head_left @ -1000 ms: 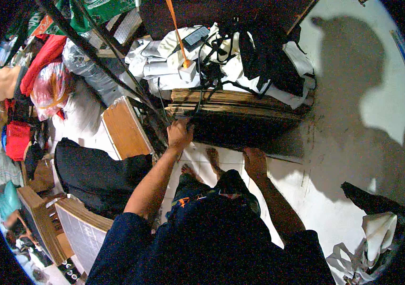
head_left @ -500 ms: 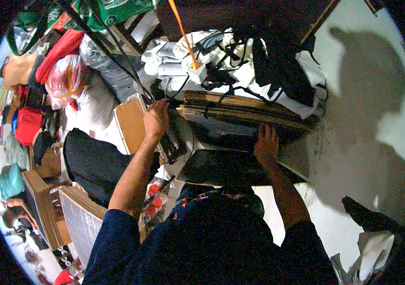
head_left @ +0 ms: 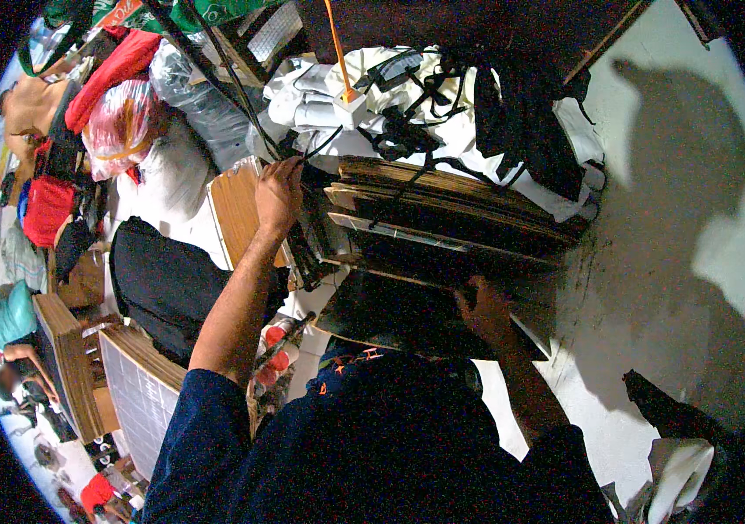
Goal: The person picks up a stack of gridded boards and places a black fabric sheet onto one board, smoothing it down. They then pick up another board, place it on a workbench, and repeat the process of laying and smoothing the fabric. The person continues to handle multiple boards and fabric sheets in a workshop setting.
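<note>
A row of dark boards with brown edges (head_left: 442, 196) stands in front of me. Nearest my body, another dark board (head_left: 390, 310) leans toward me, apart from that row. My right hand (head_left: 488, 313) is at this board's top edge, thumb up and fingers bent over the edge; shadow hides part of the grip. Farther left, my left hand (head_left: 278, 194) is closed beside a black pole (head_left: 250, 109) and the row's left end. What its fingers hold is too small to make out. A brown wooden panel (head_left: 237, 214) stands just left of that hand.
White and black cloth with straps (head_left: 442, 100) lies over the boards, with a white box (head_left: 351, 112) on it. At left are filled plastic bags (head_left: 124, 127), a black covered object (head_left: 167, 284) and stacked boards (head_left: 141, 393). A wall (head_left: 634, 288) rises at right.
My right hand has come down toward me from the row's front face, and a gap has widened between the row and the leaning board. My left hand has shifted slightly up and left.
</note>
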`<state>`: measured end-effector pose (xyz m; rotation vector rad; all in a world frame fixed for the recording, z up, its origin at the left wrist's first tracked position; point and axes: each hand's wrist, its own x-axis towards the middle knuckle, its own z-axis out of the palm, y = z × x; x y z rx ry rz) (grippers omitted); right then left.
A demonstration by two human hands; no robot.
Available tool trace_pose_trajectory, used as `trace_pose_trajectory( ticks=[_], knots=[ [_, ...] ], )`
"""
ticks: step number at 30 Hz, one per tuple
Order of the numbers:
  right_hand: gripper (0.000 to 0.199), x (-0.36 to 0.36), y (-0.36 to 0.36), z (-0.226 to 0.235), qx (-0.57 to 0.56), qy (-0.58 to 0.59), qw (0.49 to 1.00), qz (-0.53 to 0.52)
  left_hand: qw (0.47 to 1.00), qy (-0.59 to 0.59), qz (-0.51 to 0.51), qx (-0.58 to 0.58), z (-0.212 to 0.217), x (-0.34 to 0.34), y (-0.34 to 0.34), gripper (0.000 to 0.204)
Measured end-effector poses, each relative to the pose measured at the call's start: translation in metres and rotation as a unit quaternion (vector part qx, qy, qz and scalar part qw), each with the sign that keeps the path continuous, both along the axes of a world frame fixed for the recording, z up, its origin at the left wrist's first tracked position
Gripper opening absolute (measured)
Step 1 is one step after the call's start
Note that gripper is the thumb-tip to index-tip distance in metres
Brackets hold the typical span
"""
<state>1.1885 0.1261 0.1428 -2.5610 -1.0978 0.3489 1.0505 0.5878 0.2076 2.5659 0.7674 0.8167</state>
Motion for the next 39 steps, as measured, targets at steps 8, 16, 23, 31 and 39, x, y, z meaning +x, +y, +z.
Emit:
trace_pose_trajectory(
  ticks=[8, 16, 23, 31, 39],
  knots=[
    [0.064, 0.043, -0.008, -0.020, 0.067, -0.146, 0.986, -0.037, 0.999, 0.000, 0.001, -0.038, 0.004, 0.003, -0.002, 0.020],
    [0.072, 0.113, 0.010, -0.046, -0.034, -0.238, 0.970, 0.023, 0.997, 0.059, 0.011, -0.047, 0.009, 0.011, -0.004, 0.020],
    [0.059, 0.138, 0.025, -0.085, -0.173, -0.002, 0.985, -0.021, 0.994, 0.058, 0.009, -0.093, 0.016, 0.013, -0.013, 0.022],
    [0.068, 0.124, 0.013, -0.050, -0.116, -0.231, 0.961, 0.096, 0.992, 0.101, 0.021, -0.075, 0.015, 0.013, -0.010, 0.022],
    [0.058, 0.077, 0.027, 0.036, -0.021, -0.070, 0.997, 0.037, 0.993, 0.073, 0.031, -0.087, 0.016, 0.015, -0.009, 0.022]
  ],
)
